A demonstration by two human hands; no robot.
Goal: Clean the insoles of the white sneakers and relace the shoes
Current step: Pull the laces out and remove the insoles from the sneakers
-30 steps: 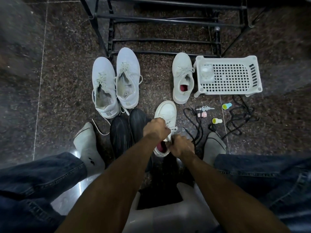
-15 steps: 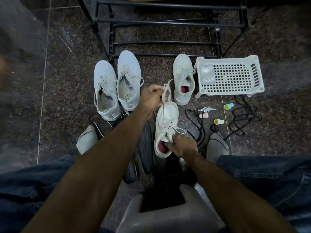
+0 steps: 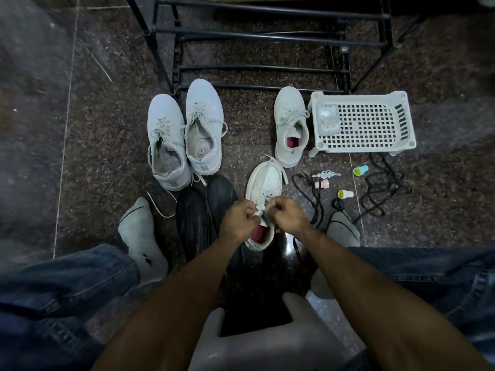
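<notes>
A white sneaker (image 3: 263, 180) with a red insole lies on the floor between my feet, toe pointing away. My left hand (image 3: 239, 219) and my right hand (image 3: 288, 214) meet over its eyelets, each pinching the white lace (image 3: 283, 174). One lace end trails over the toe. Its partner sneaker (image 3: 290, 124) stands further back, laced, with a red insole showing. Two black insoles (image 3: 192, 218) lie side by side to the left of the sneaker.
A pair of pale grey sneakers (image 3: 184, 132) stands at the left. A white perforated basket (image 3: 367, 123) sits at the right, before a black metal shoe rack (image 3: 257, 38). Black laces (image 3: 380, 188), keys and small coloured caps (image 3: 360, 171) lie on the floor. A grey stool (image 3: 257, 341) is under me.
My left hand, which had pulled the lace up and away over the toe, came back down to the eyelets beside my right hand. The lace end dropped across the toe.
</notes>
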